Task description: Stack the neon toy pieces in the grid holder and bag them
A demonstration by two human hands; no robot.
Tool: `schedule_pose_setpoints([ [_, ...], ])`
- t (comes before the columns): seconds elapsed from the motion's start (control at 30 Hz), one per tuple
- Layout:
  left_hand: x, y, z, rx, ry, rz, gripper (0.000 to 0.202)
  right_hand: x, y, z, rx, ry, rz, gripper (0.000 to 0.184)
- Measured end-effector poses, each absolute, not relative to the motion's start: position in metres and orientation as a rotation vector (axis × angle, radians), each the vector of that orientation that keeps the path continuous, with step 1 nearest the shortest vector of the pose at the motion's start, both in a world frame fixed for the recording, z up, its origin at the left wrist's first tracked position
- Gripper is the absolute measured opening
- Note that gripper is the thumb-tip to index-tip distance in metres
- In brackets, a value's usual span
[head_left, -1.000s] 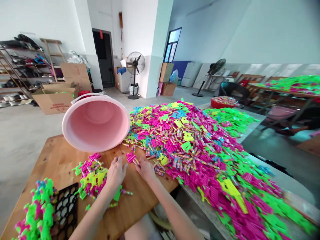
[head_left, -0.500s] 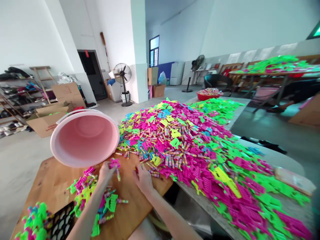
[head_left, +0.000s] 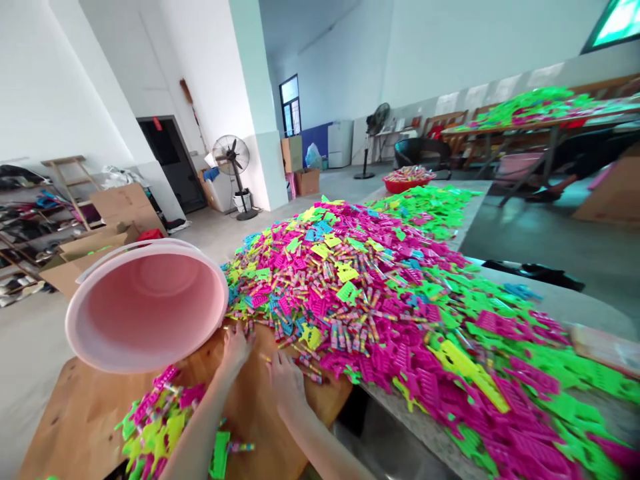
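A huge heap of pink, green and yellow plastic pieces with small striped sticks [head_left: 340, 300] spreads over a stone-topped bench [head_left: 400, 413]. My left hand [head_left: 235, 350] sits at the heap's near edge, just below the rim of a pink plastic bucket [head_left: 145, 307], which lies tilted with its mouth towards me. My right hand [head_left: 287, 387] hovers over loose sticks on the wooden table [head_left: 320, 393]; its fingertips are close to them. Neither hand clearly shows a held piece. Under my left forearm lies a smaller pile of pink and lime pieces [head_left: 160, 420].
A red basin of pieces [head_left: 409, 181] stands at the bench's far end. A long table with a green heap [head_left: 530, 110] stands at upper right, a seated person's leg [head_left: 550, 190] near it. Cardboard boxes [head_left: 100, 250] and shoe shelves [head_left: 25, 230] line the left.
The view has swung left and tilted, and the bucket sits lower. My left hand no longer lifts a pink piece; it has dropped to the heap's edge by the bucket rim.
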State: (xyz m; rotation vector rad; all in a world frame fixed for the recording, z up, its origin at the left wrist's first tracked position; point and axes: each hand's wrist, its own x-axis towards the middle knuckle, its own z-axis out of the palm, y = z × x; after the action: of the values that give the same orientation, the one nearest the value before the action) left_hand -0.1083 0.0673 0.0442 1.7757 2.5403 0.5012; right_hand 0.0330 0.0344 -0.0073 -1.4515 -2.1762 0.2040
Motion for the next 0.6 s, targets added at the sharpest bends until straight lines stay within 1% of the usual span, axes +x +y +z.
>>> schedule_pose_setpoints([
  [0.07,-0.091,0.077,0.032,1.781,2.515,0.568,0.031,0.032,0.038,-0.014,-1.459,-2.147,0.165,0.028],
  [0.13,-0.085,0.077,0.03,1.819,2.458,0.636,0.027,0.031,0.04,-0.018,-1.458,-2.148,0.146,0.03],
  [0.27,-0.096,0.086,0.049,1.87,2.413,0.731,0.029,0.03,0.041,-0.017,-1.436,-2.152,0.182,0.027],
  [0.4,-0.103,0.12,0.067,1.931,2.376,0.797,0.029,0.029,0.04,-0.017,-1.442,-2.127,0.204,0.032],
  [0.5,-0.1,0.134,0.073,1.917,2.32,0.904,0.025,0.03,0.041,-0.018,-1.415,-2.095,0.235,0.035],
  [0.6,-0.104,0.124,0.077,1.856,2.224,1.067,0.02,0.03,0.042,-0.017,-1.396,-2.099,0.301,0.032],
])
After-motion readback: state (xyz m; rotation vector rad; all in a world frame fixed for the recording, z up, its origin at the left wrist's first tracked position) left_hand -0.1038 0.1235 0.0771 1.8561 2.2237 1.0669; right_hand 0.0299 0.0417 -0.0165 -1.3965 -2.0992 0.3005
